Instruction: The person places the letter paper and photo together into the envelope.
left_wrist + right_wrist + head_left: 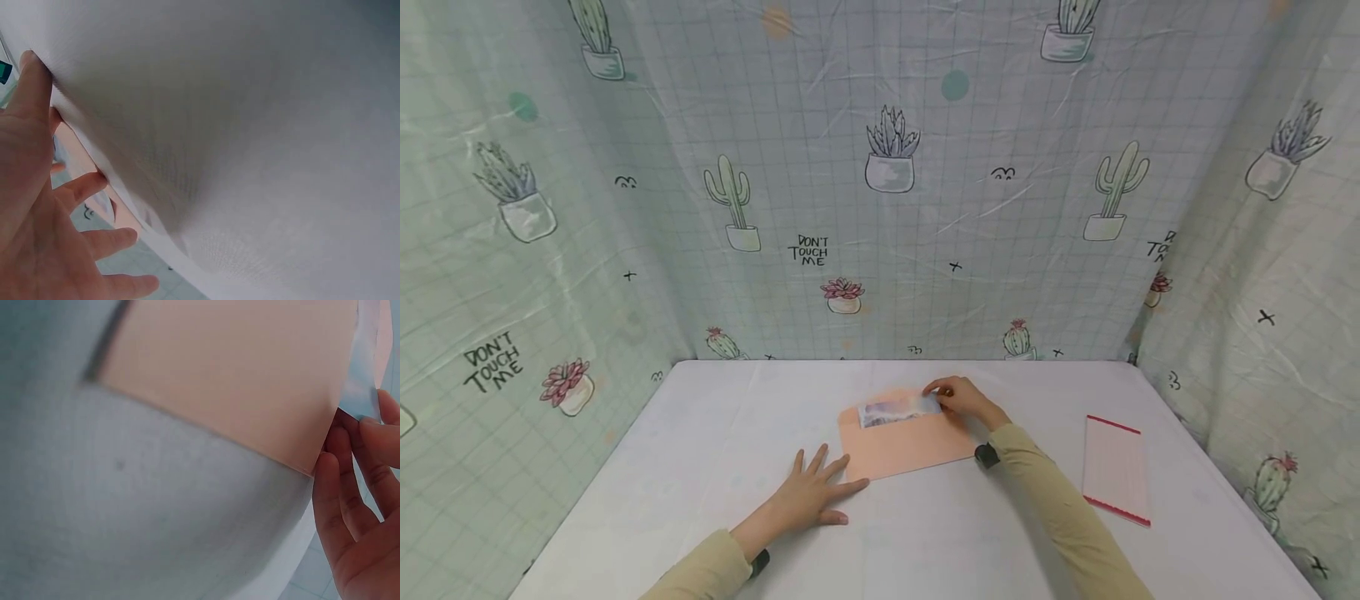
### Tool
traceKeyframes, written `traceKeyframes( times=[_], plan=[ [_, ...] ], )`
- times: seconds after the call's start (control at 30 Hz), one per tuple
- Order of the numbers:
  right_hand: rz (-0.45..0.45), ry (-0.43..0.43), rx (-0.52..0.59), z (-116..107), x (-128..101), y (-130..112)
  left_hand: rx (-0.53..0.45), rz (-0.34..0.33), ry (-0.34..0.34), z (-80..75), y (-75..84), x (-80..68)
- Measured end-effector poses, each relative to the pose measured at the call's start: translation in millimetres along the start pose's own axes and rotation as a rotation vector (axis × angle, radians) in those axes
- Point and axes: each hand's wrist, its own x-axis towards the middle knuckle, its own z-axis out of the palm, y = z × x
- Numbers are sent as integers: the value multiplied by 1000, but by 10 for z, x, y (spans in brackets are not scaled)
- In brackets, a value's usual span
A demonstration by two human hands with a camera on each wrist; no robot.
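A peach-coloured envelope [910, 448] lies slightly askew on the white table, its flap spread open on the far side. Out of its mouth sticks the upper part of a picture card [891, 412] printed in pale blue and purple; the lower part is hidden inside. My right hand [964, 400] pinches the card's right end between thumb and fingers at the envelope's opening, also seen in the right wrist view beside the envelope's corner. My left hand [808, 497] lies with fingers spread, fingertips on the envelope's near left corner, palm side towards the table.
At the right of the white table [715, 442] lies a pale pink rectangular item [1115, 468] with red strips along its two short ends. A cactus-printed curtain [887, 233] hangs behind the table and along both sides.
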Motion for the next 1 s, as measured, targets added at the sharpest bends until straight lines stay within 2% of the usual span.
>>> traceKeyframes(
  times=[0.5, 0.73, 1.0],
  plan=[
    [-53, -40, -110, 13, -12, -20, -27, -10, -5, -47, 42, -10],
    [-35, -51, -149, 41, -34, -77, -15, -6, -7, -47, 44, 10],
    [-63, -19, -392, 120, -83, -218, -50, -11, -14, -68, 36, 17]
  ],
)
